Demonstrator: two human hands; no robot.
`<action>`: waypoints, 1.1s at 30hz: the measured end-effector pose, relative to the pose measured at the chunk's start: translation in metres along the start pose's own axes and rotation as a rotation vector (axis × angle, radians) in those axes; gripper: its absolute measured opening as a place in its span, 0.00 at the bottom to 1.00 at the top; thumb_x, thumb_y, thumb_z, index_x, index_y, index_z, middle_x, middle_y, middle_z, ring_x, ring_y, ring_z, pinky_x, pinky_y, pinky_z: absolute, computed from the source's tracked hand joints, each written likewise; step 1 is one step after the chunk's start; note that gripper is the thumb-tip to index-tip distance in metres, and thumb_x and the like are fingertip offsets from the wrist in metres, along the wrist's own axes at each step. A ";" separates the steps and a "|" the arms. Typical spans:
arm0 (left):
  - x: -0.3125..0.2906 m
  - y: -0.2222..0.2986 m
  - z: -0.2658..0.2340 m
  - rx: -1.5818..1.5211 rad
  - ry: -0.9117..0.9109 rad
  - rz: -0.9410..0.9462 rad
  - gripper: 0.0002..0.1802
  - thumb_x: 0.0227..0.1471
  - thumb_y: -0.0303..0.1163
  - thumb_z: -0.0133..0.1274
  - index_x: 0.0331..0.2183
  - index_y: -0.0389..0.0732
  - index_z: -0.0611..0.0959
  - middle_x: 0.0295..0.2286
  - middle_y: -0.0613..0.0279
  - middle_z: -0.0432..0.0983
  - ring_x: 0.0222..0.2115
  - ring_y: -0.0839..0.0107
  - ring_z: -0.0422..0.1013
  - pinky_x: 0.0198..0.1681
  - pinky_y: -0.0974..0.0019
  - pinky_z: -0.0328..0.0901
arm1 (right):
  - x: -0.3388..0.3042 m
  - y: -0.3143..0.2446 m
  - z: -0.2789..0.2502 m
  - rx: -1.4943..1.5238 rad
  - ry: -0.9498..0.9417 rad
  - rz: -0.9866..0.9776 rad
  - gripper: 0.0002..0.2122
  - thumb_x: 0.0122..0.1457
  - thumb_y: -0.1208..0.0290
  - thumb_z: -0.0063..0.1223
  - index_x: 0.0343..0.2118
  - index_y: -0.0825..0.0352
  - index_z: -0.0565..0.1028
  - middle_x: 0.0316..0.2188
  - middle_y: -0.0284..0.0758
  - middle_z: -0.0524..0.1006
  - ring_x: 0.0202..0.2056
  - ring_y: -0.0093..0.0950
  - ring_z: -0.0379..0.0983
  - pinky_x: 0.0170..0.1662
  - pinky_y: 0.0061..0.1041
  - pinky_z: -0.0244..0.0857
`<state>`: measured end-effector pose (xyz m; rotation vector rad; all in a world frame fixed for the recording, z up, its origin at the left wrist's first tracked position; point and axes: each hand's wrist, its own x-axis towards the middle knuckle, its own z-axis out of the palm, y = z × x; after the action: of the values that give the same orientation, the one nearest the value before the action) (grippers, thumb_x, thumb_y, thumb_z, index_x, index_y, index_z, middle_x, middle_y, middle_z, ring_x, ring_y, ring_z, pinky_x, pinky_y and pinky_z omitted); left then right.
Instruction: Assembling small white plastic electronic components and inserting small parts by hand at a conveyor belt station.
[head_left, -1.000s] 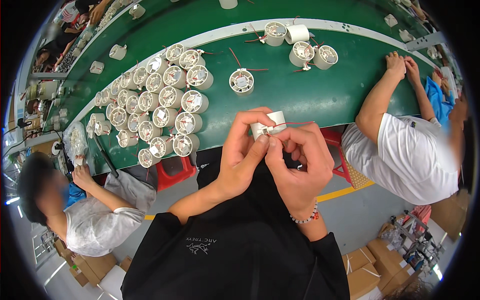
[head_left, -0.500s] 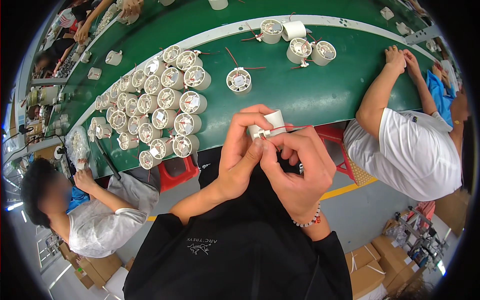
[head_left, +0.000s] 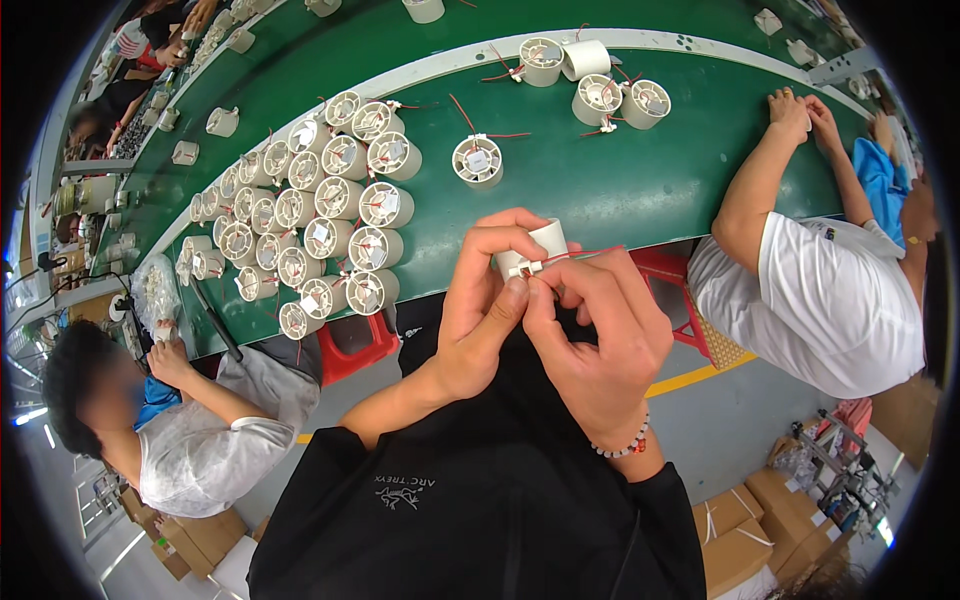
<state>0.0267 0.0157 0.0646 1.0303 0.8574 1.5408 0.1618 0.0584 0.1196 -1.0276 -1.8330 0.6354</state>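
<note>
In front of my chest, my left hand (head_left: 478,315) is closed round a small white plastic cylinder (head_left: 547,241), held tilted. A small white connector (head_left: 524,268) sits at the cylinder's near side, by my left thumb tip. My right hand (head_left: 606,335) pinches close beside the connector, thumb and forefinger together. A thin red wire (head_left: 590,253) runs from the connector over my right fingers. What exactly lies between those fingertips is partly hidden. Beyond my hands, a single white cylinder (head_left: 478,162) with spokes inside and red wires stands on the green table.
A dense group of similar white cylinders (head_left: 338,197) covers the table's left part; several more (head_left: 600,97) stand at the far right. Behind a pale rail (head_left: 660,42), a green belt carries more pieces. People sit on both sides, near red stools (head_left: 357,345). Cardboard boxes (head_left: 735,540) stand behind right.
Pieces on the far green belt have shifted slightly left. My right hand has moved a little, its knuckles and wrist slightly lower and to the right; my left hand keeps its hold on the cylinder.
</note>
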 end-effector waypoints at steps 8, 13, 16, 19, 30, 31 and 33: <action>0.002 0.004 -0.003 0.310 -0.007 -0.022 0.21 0.70 0.28 0.47 0.62 0.38 0.69 0.61 0.52 0.57 0.55 0.64 0.68 0.60 0.58 0.65 | -0.005 0.008 0.006 -0.068 0.057 -0.083 0.09 0.54 0.87 0.71 0.38 0.73 0.84 0.36 0.37 0.80 0.31 0.29 0.78 0.32 0.27 0.72; 0.000 0.011 -0.004 0.261 -0.016 -0.007 0.23 0.69 0.28 0.51 0.62 0.39 0.71 0.60 0.52 0.56 0.56 0.64 0.64 0.59 0.61 0.64 | -0.007 0.008 0.009 -0.066 0.062 -0.125 0.09 0.53 0.87 0.71 0.37 0.73 0.84 0.35 0.37 0.81 0.28 0.26 0.76 0.29 0.25 0.70; -0.001 0.011 -0.005 0.297 -0.019 0.016 0.23 0.69 0.28 0.52 0.63 0.38 0.71 0.60 0.52 0.56 0.55 0.64 0.65 0.59 0.61 0.65 | -0.006 0.003 0.010 -0.037 0.074 -0.058 0.09 0.53 0.88 0.71 0.37 0.73 0.84 0.34 0.35 0.81 0.25 0.23 0.73 0.26 0.23 0.66; -0.002 0.008 -0.007 0.363 -0.028 0.060 0.24 0.69 0.28 0.53 0.62 0.37 0.70 0.60 0.52 0.56 0.54 0.64 0.65 0.58 0.60 0.65 | -0.006 0.004 0.011 -0.017 0.103 -0.062 0.09 0.53 0.88 0.71 0.37 0.72 0.84 0.34 0.34 0.81 0.23 0.20 0.71 0.24 0.21 0.63; 0.000 -0.003 -0.008 0.029 -0.066 0.195 0.20 0.69 0.31 0.55 0.56 0.41 0.69 0.62 0.47 0.58 0.60 0.38 0.71 0.61 0.44 0.71 | -0.007 -0.015 0.005 0.028 0.057 -0.015 0.09 0.51 0.88 0.70 0.35 0.71 0.84 0.33 0.32 0.81 0.22 0.16 0.68 0.23 0.19 0.60; 0.000 -0.003 -0.007 0.030 -0.069 0.193 0.20 0.69 0.31 0.55 0.56 0.41 0.69 0.62 0.47 0.58 0.60 0.38 0.71 0.61 0.44 0.71 | -0.007 -0.016 0.004 0.038 0.052 -0.013 0.09 0.51 0.88 0.71 0.35 0.70 0.84 0.33 0.32 0.81 0.22 0.16 0.68 0.23 0.19 0.60; 0.001 -0.001 -0.006 0.030 -0.068 0.210 0.18 0.68 0.29 0.55 0.55 0.42 0.69 0.62 0.47 0.58 0.60 0.37 0.71 0.59 0.42 0.72 | -0.006 -0.018 0.002 0.049 0.049 -0.008 0.09 0.50 0.87 0.71 0.35 0.70 0.84 0.32 0.31 0.81 0.22 0.16 0.68 0.23 0.19 0.60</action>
<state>0.0215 0.0170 0.0616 1.2192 0.7463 1.6611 0.1543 0.0444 0.1295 -0.9943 -1.7705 0.6416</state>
